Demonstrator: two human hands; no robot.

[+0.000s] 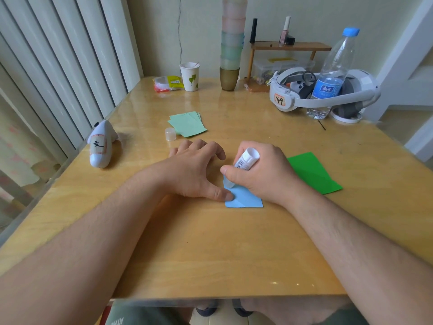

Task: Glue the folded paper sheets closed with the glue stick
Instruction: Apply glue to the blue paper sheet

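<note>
Head view looks down on a glossy wooden worktop (210, 242) with both forearms reaching in from the near edge. At the centre lies a folded light blue paper sheet (246, 200), mostly covered by the hands. The left hand (196, 170) rests flat on it with fingers spread and fairly straight, its thumb tip pressing the sheet's left part; this grip is wide and holds nothing. The right hand (262, 170) has its fingers and thumb curled round the glue stick (246, 160), which tilts with its white base up and its tip down on the blue sheet just beside the left thumb. Right of that hand, partly under it, lies a bright green sheet (314, 172). Farther off, left of centre, sits a small stack of pale green sheets (187, 124), with the clear glue cap (170, 134) standing just beside its near left corner. At the left edge lies a white controller (102, 144). Along the far side stand a paper cup (190, 76), a tall stack of plastic cups (232, 43), a small wooden shelf (290, 46), a white headset (323, 95) and a water bottle (332, 73).
</note>
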